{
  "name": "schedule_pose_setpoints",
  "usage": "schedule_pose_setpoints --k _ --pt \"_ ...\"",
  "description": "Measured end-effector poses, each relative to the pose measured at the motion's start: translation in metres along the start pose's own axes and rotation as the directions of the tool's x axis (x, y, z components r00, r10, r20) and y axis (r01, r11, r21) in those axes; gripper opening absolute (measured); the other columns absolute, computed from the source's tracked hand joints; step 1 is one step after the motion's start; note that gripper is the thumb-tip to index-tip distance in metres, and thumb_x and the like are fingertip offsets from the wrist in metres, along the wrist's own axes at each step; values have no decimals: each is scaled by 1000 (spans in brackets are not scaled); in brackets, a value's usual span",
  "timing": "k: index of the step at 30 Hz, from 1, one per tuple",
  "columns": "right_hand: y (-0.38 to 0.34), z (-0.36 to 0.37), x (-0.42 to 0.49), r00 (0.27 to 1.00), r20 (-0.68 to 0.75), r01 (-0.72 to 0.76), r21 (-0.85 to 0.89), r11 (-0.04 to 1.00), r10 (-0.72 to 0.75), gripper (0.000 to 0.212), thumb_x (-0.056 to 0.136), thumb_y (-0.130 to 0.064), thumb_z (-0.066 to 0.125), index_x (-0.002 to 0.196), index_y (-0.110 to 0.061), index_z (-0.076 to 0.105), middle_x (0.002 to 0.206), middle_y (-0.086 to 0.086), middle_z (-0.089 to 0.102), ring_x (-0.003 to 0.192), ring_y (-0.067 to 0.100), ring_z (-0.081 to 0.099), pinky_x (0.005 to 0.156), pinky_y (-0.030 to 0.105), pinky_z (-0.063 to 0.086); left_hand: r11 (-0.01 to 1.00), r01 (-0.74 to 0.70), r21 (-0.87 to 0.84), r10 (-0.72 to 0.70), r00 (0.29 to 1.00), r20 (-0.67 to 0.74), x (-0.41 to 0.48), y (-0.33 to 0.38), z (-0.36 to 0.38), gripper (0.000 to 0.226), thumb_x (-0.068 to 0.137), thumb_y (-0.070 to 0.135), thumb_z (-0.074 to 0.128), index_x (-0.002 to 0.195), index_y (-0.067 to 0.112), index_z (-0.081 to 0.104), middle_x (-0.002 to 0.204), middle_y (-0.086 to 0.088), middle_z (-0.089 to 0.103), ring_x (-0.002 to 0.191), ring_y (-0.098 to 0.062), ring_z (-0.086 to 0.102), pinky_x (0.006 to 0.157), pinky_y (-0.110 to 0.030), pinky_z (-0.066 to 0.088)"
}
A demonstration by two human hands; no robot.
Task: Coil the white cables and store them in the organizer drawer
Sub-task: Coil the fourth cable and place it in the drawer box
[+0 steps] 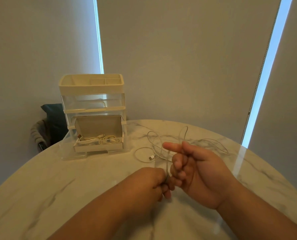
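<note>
At far left on our round marble worktop stands the cream-and-clear plastic organizer, its clear bottom drawer pulled out with coiled white cables inside. Our left hand pinches a loose white cable; our right hand, fingers curled and forefinger out, holds its loops, the rest sprawling on the worktop behind.

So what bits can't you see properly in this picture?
Head view:
White cable near the left hand: blurred; whether the right hand grips it is unclear.
Cables in the box: tangled, too small to count.
Upper drawer: contents hazy behind glare.
Dark chair: mostly hidden by the organizer and table.
</note>
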State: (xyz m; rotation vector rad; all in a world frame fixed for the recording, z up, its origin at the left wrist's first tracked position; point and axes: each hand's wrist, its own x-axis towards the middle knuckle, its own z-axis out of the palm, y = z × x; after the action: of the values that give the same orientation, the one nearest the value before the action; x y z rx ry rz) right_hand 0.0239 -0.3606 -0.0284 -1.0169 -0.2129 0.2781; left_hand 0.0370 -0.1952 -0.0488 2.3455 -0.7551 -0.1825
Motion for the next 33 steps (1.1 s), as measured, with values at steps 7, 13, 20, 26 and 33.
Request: schedule_pose_setpoints --k 7,13,20,26,33 --pt "-1 -15 0 958 5 271 -356 894 -288 38 78 9 51 101 -11 74 85 15 70 74 25 65 56 31 52 876 12 -482 -15 1000 -3 -3 6 2 27 97 0 47 88 16 66 74 4 66 62 -10 53 60 -20 45" --pt "0 -26 1 879 143 334 -866 371 -455 40 90 -13 69 104 -50 71 99 -15 63 93 11 60 83 21 50 754 45 -655 26 995 99 -8 12 -2 21 84 11 49 92 11 68 72 0 63 61 -14 50 58 -24 43" --pt "0 -29 5 910 101 285 -857 429 -403 20 86 -17 73 85 -37 75 81 -4 70 82 17 64 75 29 53 712 72 -698 -17 996 85 -7 16 -2 24 86 4 47 88 8 70 65 -3 58 53 -14 46 52 -23 41" --pt "9 -24 8 896 42 299 -794 530 -442 19 87 -13 72 80 -31 73 77 -1 70 77 19 64 71 24 52 576 83 -813 -22 996 86 -7 15 -2 27 88 15 51 92 0 72 65 -6 50 54 -16 42 54 -30 36" --pt "13 -17 4 938 50 288 -661 693 -342 16 92 -6 64 83 -17 70 65 -4 68 62 9 65 63 21 51 430 94 -898 89 985 146 -7 14 1 28 90 13 51 104 -4 68 70 -6 52 58 -15 45 58 -29 40"
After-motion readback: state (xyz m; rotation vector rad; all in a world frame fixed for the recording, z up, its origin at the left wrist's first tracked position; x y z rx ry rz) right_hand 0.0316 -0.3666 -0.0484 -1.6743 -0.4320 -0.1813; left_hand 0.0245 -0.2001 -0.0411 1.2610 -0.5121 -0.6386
